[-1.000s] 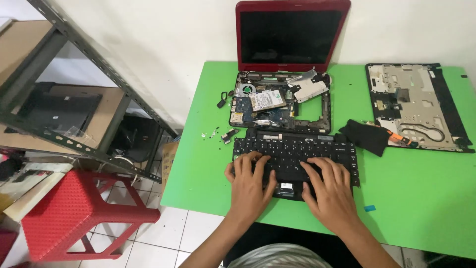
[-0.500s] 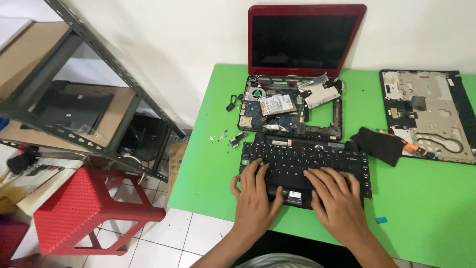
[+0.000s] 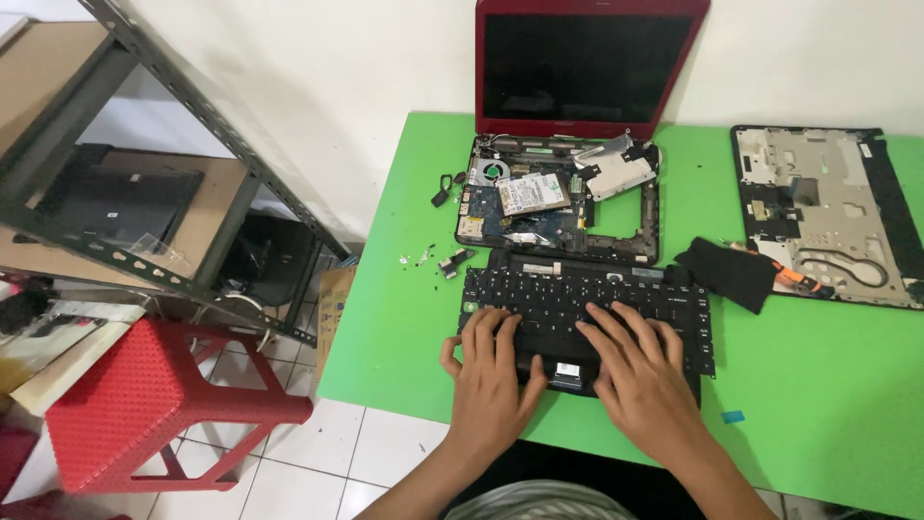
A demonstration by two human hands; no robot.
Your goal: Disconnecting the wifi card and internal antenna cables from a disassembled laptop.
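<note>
A loose black laptop keyboard (image 3: 587,299) lies on the green table (image 3: 828,385), in front of an opened red laptop (image 3: 577,125) whose circuit board, fan and drive are exposed. My left hand (image 3: 491,380) rests flat on the keyboard's lower left, fingers spread over the keys. My right hand (image 3: 640,371) lies flat on its lower middle and right. Neither hand grips anything.
A detached laptop cover panel (image 3: 818,212) lies at the far right, a black cloth (image 3: 731,272) and an orange-handled tool beside it. Small screws and black parts (image 3: 443,255) are scattered left of the laptop. A metal shelf (image 3: 125,173) and red plastic stool (image 3: 135,404) stand at left.
The view has shifted slightly, so the table sits further right in frame. Both hands stay on the keyboard with only small finger movement.
</note>
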